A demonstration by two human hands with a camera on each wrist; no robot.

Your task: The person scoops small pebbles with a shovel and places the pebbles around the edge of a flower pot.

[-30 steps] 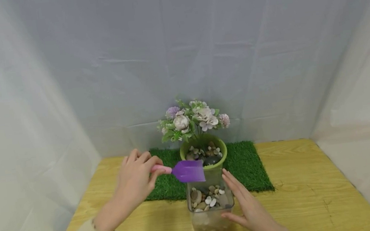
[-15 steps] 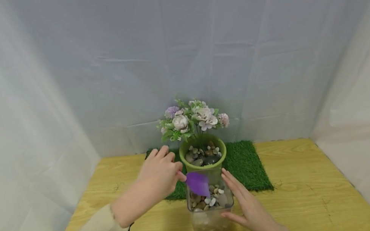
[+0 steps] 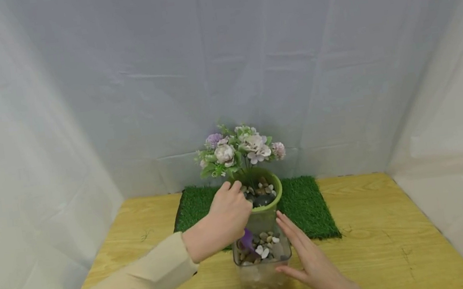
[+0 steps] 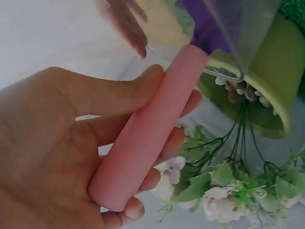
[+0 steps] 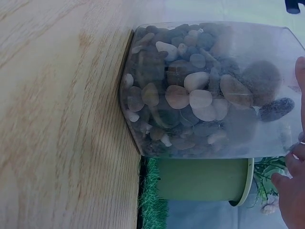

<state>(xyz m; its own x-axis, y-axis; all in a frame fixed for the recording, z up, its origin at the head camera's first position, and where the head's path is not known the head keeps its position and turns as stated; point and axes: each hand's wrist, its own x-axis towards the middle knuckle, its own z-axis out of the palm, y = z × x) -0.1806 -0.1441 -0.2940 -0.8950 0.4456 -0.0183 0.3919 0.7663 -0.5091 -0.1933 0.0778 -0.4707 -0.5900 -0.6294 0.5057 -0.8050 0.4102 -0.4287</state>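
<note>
My left hand (image 3: pixel 229 214) grips the pink handle (image 4: pixel 147 129) of a small toy shovel, thumb on one side and fingers curled round the other. Its purple blade (image 3: pixel 246 240) points down into a clear plastic container (image 3: pixel 264 279), among the pebbles (image 3: pixel 265 250). The blade's tip is hidden. My right hand (image 3: pixel 309 259) rests on the container's right side with its fingers straight and thumb spread. In the right wrist view, pebbles (image 5: pixel 200 100) of mixed colours show through the container's wall, filling much of it.
Right behind the container stands a green flowerpot (image 3: pixel 278 196) with stones and pale artificial flowers (image 3: pixel 253 144). Under the pot lies a green turf mat (image 3: pixel 314 211) on the wooden table (image 3: pixel 380 242). White sheeting (image 3: pixel 282 62) hangs at the back and sides.
My left hand has moved right, bringing the shovel from above the container's left edge down into it, and its blade has tilted downward. My right hand has stayed in place.
</note>
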